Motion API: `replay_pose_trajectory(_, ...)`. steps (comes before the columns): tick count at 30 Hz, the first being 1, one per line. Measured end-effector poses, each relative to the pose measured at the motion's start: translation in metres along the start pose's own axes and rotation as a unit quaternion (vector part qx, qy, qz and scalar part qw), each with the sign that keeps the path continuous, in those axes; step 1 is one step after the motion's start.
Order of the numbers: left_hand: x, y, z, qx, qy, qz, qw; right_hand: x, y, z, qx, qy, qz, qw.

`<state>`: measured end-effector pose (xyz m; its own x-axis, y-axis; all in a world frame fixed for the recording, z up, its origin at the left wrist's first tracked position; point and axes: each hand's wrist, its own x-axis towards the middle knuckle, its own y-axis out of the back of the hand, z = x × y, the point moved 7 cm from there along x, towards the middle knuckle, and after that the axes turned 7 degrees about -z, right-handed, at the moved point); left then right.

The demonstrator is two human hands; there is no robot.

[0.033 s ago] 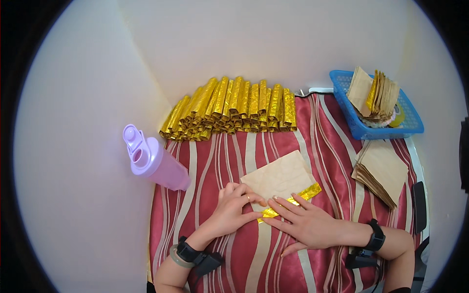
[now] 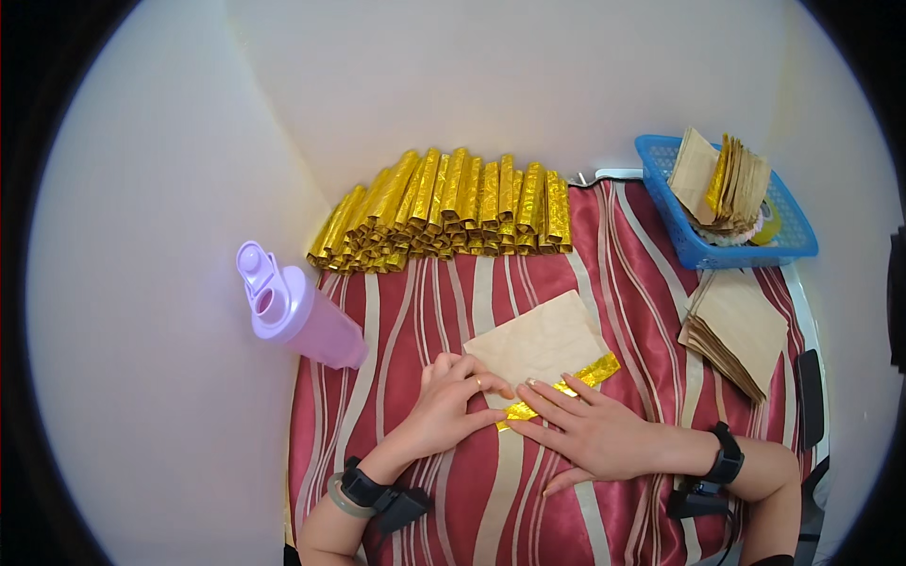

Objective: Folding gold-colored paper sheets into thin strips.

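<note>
A sheet of beige paper (image 2: 538, 335) lies slantwise on the cloth in front of me, with a shiny gold foil strip (image 2: 595, 370) folded along its near edge. My left hand (image 2: 445, 404) is at the strip's left end, its thumb and bent index finger closed about that end and the other fingers curled. Flat over the strip's middle lies my right hand (image 2: 590, 434), its fingers stretched and spread. Part of the strip is hidden under those fingers.
Gold foil paper tubes (image 2: 453, 203) are piled at the back. A lilac shaker bottle (image 2: 307, 316) stands at the left. On the right are a stack of beige paper sheets (image 2: 746, 325) and a blue basket (image 2: 713, 253) holding more paper. A red striped cloth (image 2: 415, 500) covers the table.
</note>
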<state>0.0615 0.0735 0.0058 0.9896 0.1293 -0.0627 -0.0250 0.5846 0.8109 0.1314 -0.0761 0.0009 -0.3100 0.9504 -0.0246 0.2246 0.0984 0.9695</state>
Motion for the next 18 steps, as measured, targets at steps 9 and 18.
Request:
replay_pose_trajectory(9,-0.001,0.001,0.002,0.005,-0.007,-0.013,1.0,-0.022,0.01,0.014,-0.004,-0.058,-0.009,0.998)
replay_pose_trajectory(18,-0.002,-0.001,-0.002,-0.008,-0.004,-0.01,1.0,-0.064,0.025,0.041,-0.083,-0.173,-0.03,0.981)
